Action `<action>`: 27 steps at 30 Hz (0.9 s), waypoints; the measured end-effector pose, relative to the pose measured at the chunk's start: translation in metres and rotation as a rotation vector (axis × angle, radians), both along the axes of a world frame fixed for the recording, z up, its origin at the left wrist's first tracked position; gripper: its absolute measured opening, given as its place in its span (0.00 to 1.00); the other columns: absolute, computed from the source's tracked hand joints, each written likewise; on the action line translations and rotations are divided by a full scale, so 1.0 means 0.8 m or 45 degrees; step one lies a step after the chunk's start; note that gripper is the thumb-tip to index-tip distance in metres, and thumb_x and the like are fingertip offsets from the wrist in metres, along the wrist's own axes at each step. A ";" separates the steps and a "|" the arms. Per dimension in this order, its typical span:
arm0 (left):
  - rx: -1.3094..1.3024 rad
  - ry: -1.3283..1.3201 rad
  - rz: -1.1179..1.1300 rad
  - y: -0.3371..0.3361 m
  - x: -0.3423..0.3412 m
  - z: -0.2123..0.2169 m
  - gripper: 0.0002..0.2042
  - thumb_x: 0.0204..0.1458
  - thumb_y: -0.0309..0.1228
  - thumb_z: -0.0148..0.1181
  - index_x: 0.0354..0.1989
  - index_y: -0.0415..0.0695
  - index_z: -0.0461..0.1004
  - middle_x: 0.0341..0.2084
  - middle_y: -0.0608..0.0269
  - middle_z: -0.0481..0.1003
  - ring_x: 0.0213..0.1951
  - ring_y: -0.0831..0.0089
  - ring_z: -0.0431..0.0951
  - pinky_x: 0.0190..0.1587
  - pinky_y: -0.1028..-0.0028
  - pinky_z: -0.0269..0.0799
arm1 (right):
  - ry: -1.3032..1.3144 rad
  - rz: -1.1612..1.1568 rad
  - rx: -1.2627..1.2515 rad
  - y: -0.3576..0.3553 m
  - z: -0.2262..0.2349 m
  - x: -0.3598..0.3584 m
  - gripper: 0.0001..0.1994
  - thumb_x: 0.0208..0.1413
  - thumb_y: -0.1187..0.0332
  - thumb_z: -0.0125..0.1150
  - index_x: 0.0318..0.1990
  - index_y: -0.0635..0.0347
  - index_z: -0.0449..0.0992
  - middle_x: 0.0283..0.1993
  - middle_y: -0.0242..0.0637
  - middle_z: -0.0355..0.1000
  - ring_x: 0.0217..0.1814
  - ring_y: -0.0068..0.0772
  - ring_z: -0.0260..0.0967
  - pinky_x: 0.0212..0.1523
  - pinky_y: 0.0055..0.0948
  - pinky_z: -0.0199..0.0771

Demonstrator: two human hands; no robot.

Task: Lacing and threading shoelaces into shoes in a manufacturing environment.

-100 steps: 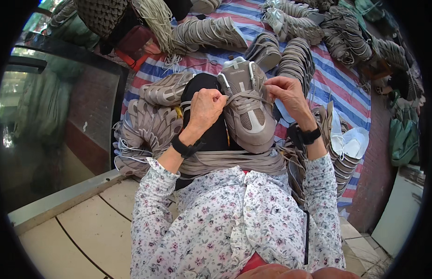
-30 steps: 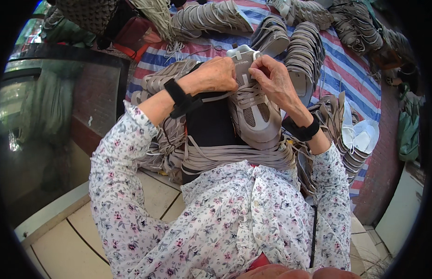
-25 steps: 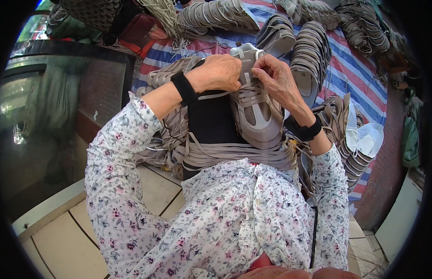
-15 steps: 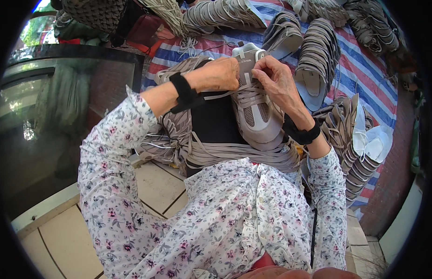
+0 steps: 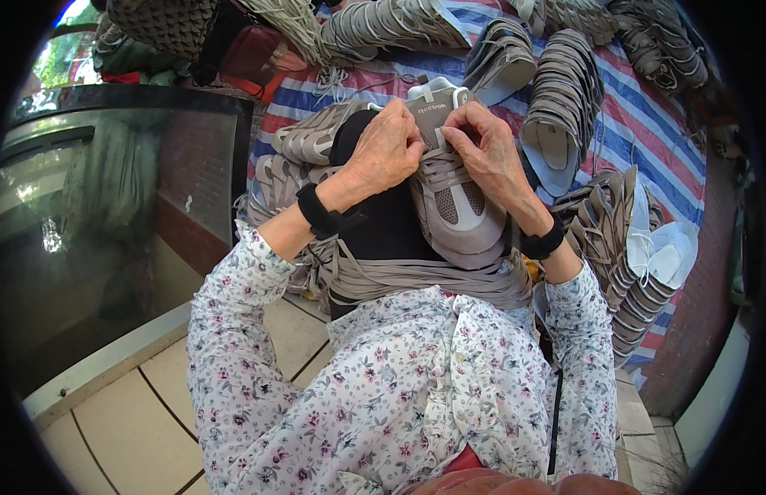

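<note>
On my lap, the grey shoe (image 5: 457,206) rests while my left hand (image 5: 389,153) and right hand (image 5: 482,148) pinch its laces (image 5: 439,169) near the top. Lower rows look threaded; I think the top ones are left.

An informal shoe-making workplace on the ground; stacks of shoe uppers (image 5: 568,99) lie beyond the hands on a striped tarp (image 5: 647,124); tiled floor (image 5: 111,429) lies below the left forearm.
</note>
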State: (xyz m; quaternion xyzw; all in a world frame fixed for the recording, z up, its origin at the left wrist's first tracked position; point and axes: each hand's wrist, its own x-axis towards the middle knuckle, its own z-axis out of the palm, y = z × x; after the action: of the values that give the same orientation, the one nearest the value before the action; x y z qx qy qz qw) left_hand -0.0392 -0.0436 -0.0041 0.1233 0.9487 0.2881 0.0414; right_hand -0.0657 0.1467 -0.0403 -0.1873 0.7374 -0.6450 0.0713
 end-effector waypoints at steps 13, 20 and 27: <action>0.105 -0.021 -0.101 -0.008 -0.022 0.010 0.07 0.49 0.24 0.62 0.25 0.32 0.73 0.32 0.55 0.67 0.34 0.61 0.72 0.37 0.65 0.69 | -0.249 0.038 -0.093 -0.001 0.010 0.006 0.05 0.58 0.74 0.61 0.35 0.67 0.74 0.29 0.31 0.70 0.31 0.19 0.64 0.34 0.22 0.67; 0.080 -0.168 -0.253 -0.031 -0.010 0.021 0.08 0.49 0.29 0.64 0.30 0.34 0.77 0.33 0.57 0.69 0.36 0.64 0.74 0.38 0.68 0.70 | -0.231 0.023 -0.120 -0.003 0.005 0.012 0.05 0.59 0.74 0.61 0.35 0.66 0.74 0.30 0.30 0.69 0.32 0.17 0.65 0.35 0.21 0.68; -0.056 -0.132 -0.199 -0.018 -0.004 0.029 0.09 0.48 0.32 0.65 0.30 0.36 0.79 0.35 0.56 0.70 0.36 0.61 0.75 0.40 0.66 0.72 | -0.291 0.028 -0.170 -0.003 0.006 0.011 0.04 0.59 0.73 0.61 0.35 0.65 0.74 0.30 0.27 0.70 0.32 0.15 0.64 0.35 0.19 0.67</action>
State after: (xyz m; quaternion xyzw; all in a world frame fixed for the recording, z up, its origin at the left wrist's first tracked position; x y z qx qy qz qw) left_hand -0.0428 -0.0577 0.0188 0.1811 0.9388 0.2691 0.1155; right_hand -0.0571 0.1447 -0.0355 -0.1248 0.6780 -0.7089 0.1492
